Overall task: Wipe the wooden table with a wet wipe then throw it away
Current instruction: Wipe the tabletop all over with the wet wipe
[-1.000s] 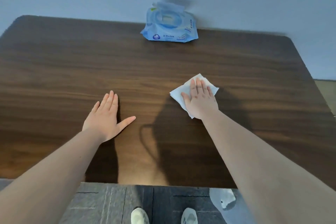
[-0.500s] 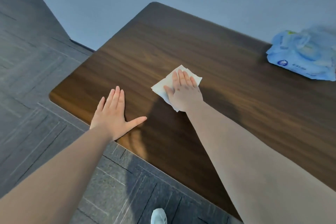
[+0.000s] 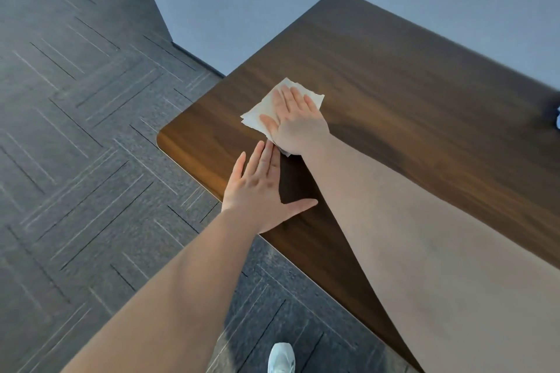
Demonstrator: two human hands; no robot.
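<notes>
My right hand (image 3: 295,126) has carried the wet wipe (image 3: 266,113) across the bench (image 3: 409,106) to its left end since a second ago, when it was pressing the wipe down near the middle, in front of the blue pack of wipes. Now that pack is all but out of sight, only a sliver of blue (image 3: 557,121) showing at the right edge of my view, and my head has swung round so that the grey patterned floor (image 3: 91,160) fills the left half. The right hand lies flat with fingers spread, palm pinning the wipe to the wood near the rounded near-left corner; it is pressing, not gripping. My left hand (image 3: 257,191) is open and flat too, braced on the near edge of the bench, and its fingertips have come almost up against the heel of my right hand, where half a second back the two were clearly apart. I judge this to mean the stroke has reached the left end, so the wiping is well under way but not finished: the far strip and the right side probably want a pass before I throw the wipe away. No bin is in view.
</notes>
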